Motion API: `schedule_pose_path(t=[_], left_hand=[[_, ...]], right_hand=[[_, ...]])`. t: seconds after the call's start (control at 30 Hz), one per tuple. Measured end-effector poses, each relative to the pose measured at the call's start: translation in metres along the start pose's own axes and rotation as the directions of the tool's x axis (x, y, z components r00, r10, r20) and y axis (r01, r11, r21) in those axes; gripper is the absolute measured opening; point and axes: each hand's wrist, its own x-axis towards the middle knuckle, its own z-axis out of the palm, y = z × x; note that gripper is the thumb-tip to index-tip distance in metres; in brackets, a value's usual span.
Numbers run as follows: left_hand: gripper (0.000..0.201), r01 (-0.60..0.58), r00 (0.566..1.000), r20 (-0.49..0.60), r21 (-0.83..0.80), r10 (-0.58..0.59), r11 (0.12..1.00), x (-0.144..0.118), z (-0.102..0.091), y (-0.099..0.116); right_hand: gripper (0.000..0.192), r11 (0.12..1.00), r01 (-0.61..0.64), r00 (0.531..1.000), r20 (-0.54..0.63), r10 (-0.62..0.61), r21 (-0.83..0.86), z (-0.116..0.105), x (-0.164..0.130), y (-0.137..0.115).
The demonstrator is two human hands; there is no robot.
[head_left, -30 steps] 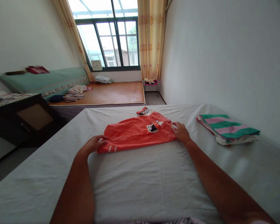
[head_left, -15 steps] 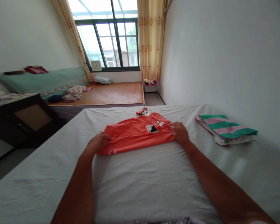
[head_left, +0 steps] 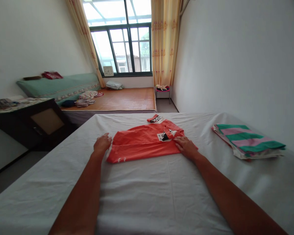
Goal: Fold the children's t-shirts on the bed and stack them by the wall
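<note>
An orange-red T-shirt with black-and-white printed patches lies folded lengthwise on the white-sheeted bed. My left hand is at the shirt's left end, fingers curled at the edge, where a thin pale strip shows. Its fingertips are partly hidden. Over the right part of the shirt, my right hand rests with fingers stretched out flat, beside the printed patch. A bit of orange cloth sticks out beyond that hand.
Folded clothes, green-and-pink striped on top, lie in a stack at the right near the wall. A dark cabinet stands left of the bed. Beyond is another bed with a mat and loose clothes. A small stool stands by the curtain.
My left hand has shifted off the shirt's top to its left edge. My right hand has moved inward from the right end and flattened on the cloth. The view has turned slightly left.
</note>
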Motion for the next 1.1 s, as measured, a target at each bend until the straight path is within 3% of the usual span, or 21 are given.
schedule_pose_path(t=[0.07,0.17,0.23,0.3,0.4,0.47,0.53,0.67,0.8,0.87,0.97,1.03,1.1], left_hand=[[0.053,-0.003,0.996,0.092,-0.138,0.016,0.99,0.008,0.006,0.01],[0.061,-0.098,0.974,0.141,-0.437,0.176,0.894,0.014,0.01,0.031],[0.059,-0.098,0.942,0.2,-0.602,0.268,0.793,0.018,0.009,0.037],[0.05,-0.057,0.95,0.191,-0.676,0.249,0.735,0.022,0.009,0.031],[0.038,0.018,0.996,0.073,-0.681,0.043,0.732,0.028,0.017,0.007],[0.04,0.098,0.995,0.089,-0.672,-0.051,0.734,0.027,0.027,-0.01],[0.047,0.146,0.989,0.117,-0.68,-0.09,0.719,0.026,0.036,-0.021],[0.056,0.139,0.987,0.048,-0.724,-0.152,0.676,0.028,0.043,-0.028],[0.057,0.161,0.987,0.111,-0.636,-0.117,0.755,0.033,0.042,-0.026],[0.058,0.058,0.994,0.106,-0.621,0.011,0.782,0.034,0.04,-0.021],[0.057,-0.165,0.979,-0.021,-0.654,0.201,0.738,0.031,0.035,-0.012],[0.053,-0.194,0.981,-0.115,-0.632,0.157,0.75,0.028,0.032,-0.012],[0.048,-0.098,0.992,-0.12,-0.538,0.039,0.837,0.026,0.029,-0.019]], right_hand=[[0.034,1.0,0.0,1.0,-0.004,0.0,-0.01,0.002,0.001,-0.001],[0.034,1.0,0.002,1.0,0.01,-0.002,-0.015,0.003,0.001,-0.002],[0.035,1.0,0.0,1.0,0.018,0.001,-0.021,0.002,0.0,-0.002],[0.035,1.0,-0.001,1.0,0.018,0.002,-0.031,0.002,0.0,-0.001],[0.035,0.999,0.007,1.0,0.013,-0.007,-0.038,0.002,0.0,-0.001],[0.036,0.999,0.011,1.0,0.012,-0.01,-0.041,0.002,0.0,-0.002],[0.036,0.999,0.009,1.0,0.01,-0.009,-0.05,0.004,0.0,-0.003],[0.035,0.996,-0.018,1.0,-0.004,0.017,-0.082,0.005,0.0,-0.005],[0.034,0.995,-0.035,0.999,-0.006,0.035,-0.094,0.005,0.0,-0.007],[0.034,0.995,-0.039,0.999,-0.005,0.039,-0.097,0.004,0.001,-0.008],[0.034,0.994,-0.041,0.999,-0.005,0.04,-0.102,0.003,0.0,-0.009],[0.035,0.994,-0.04,0.999,-0.003,0.04,-0.105,0.004,0.0,-0.009],[0.035,0.994,-0.036,0.999,0.0,0.037,-0.103,0.004,-0.001,-0.009]])
